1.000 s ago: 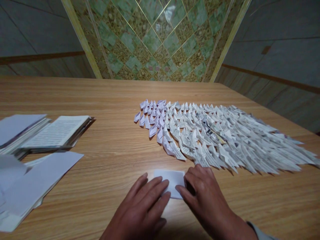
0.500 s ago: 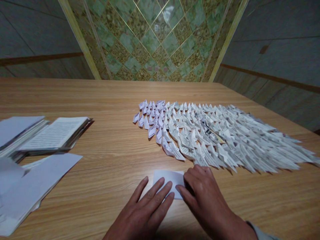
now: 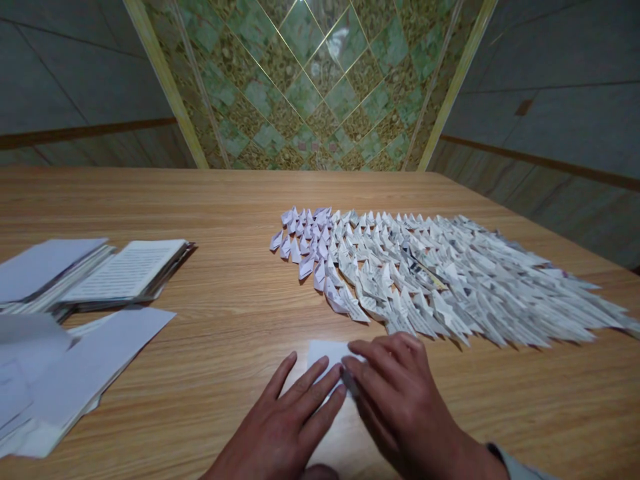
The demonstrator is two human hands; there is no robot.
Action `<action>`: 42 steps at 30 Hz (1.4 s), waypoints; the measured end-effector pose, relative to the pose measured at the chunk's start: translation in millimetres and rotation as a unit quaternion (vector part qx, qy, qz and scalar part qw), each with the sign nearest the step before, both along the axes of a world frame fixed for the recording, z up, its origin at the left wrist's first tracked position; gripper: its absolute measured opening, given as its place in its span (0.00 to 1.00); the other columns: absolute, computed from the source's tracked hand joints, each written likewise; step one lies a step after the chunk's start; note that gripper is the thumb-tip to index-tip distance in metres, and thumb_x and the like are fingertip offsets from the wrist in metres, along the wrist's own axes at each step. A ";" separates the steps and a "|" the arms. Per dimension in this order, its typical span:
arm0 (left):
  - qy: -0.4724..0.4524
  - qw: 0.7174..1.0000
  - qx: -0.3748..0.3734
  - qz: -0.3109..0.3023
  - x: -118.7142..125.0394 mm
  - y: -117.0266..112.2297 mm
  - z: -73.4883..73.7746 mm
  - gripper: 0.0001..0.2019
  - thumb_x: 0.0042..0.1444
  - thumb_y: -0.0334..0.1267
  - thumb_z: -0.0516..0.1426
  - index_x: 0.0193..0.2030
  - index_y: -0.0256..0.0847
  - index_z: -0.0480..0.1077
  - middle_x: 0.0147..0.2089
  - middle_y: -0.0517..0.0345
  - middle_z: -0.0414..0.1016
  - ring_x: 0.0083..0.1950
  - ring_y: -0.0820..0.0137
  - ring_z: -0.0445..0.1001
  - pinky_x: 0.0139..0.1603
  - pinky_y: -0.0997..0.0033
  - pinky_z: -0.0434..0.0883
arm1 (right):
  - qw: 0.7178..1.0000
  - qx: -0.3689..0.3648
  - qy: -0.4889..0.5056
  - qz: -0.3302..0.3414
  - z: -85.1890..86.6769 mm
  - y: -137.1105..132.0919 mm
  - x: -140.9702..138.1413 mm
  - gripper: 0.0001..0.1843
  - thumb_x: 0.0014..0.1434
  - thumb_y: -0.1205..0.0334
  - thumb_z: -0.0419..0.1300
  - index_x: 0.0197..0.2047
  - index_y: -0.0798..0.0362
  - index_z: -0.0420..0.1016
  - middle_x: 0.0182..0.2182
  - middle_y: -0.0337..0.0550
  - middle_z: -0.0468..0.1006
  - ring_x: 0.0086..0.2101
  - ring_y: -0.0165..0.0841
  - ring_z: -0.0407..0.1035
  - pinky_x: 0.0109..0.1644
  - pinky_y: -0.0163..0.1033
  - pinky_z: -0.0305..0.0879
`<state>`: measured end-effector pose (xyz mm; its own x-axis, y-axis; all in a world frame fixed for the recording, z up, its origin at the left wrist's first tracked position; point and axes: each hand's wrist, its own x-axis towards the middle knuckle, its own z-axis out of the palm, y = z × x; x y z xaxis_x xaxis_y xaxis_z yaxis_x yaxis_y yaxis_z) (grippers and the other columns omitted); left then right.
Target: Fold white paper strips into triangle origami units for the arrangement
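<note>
A small piece of white paper [image 3: 325, 348] lies on the wooden table in front of me, mostly covered by my hands. My left hand [image 3: 295, 413] rests flat over its left part, with the fingers spread and pressing down. Over the paper's right part is my right hand [image 3: 400, 387], its fingers bent and drawn together at the paper's edge. The hand itself hides most of that grip. Just beyond the hands stand rows of folded paper boats [image 3: 400, 267], lilac at the left and printed paper toward the right.
On the left lie a stack of printed sheets [image 3: 127, 270], another stack with a plain top [image 3: 50, 263], and loose white sheets [image 3: 95, 373] nearer me. The wooden table [image 3: 225, 220] reaches back toward a green and brown tiled wall [image 3: 320, 87].
My right hand has moved left across the paper, toward my left fingers, and now covers more of it. My left hand stays nearly in place. The view has shifted slightly.
</note>
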<state>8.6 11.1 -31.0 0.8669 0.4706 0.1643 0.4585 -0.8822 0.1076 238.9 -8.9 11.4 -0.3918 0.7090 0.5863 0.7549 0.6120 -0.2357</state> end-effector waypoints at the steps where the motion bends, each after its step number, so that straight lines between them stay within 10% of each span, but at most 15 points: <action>1: 0.006 1.000 -0.007 0.003 -0.3 0.0 6.9 0.45 0.54 0.42 0.68 0.74 0.40 0.51 0.72 0.41 0.64 0.71 0.50 0.63 0.72 0.38 0.53 | 1.000 -0.004 -0.002 0.021 -1.0 -1.4 -0.9 0.09 0.70 0.69 0.55 0.49 0.55 0.75 0.45 0.47 0.80 0.44 0.39 0.67 0.56 0.48 0.52; 24: 0.010 0.993 0.112 0.025 -50.0 -5.0 30.1 0.34 0.62 0.49 0.62 0.72 0.43 0.59 0.68 0.54 0.71 0.68 0.56 0.68 0.72 0.55 0.55 | 0.983 -0.020 -0.177 0.038 -6.6 -3.1 4.6 0.11 0.64 0.69 0.63 0.30 0.51 0.72 0.28 0.37 0.76 0.36 0.37 0.65 0.64 0.54 0.50; 32: -0.074 0.989 0.092 0.085 -23.1 0.2 35.6 0.08 0.68 0.37 0.56 0.49 0.47 0.75 0.50 0.61 0.82 0.62 0.59 0.73 0.75 0.46 0.44 | 0.976 -0.034 -0.195 0.087 -3.7 1.8 -2.6 0.06 0.67 0.69 0.60 0.37 0.52 0.73 0.32 0.40 0.76 0.38 0.37 0.65 0.61 0.50 0.56; 42: -0.131 0.983 0.094 0.082 -6.5 14.1 34.4 0.08 0.69 0.34 0.55 0.43 0.45 0.75 0.37 0.63 0.81 0.48 0.63 0.79 0.71 0.49 0.55 | 0.988 0.001 -0.151 0.035 -13.2 10.8 -4.2 0.08 0.65 0.69 0.61 0.33 0.51 0.73 0.27 0.39 0.74 0.35 0.37 0.64 0.60 0.50 0.56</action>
<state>2.1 25.2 3.4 0.6982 0.5401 0.4699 0.5741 -0.8146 0.0832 234.7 1.9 -1.9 -0.5973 0.6730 0.4362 0.7461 0.6658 -0.0056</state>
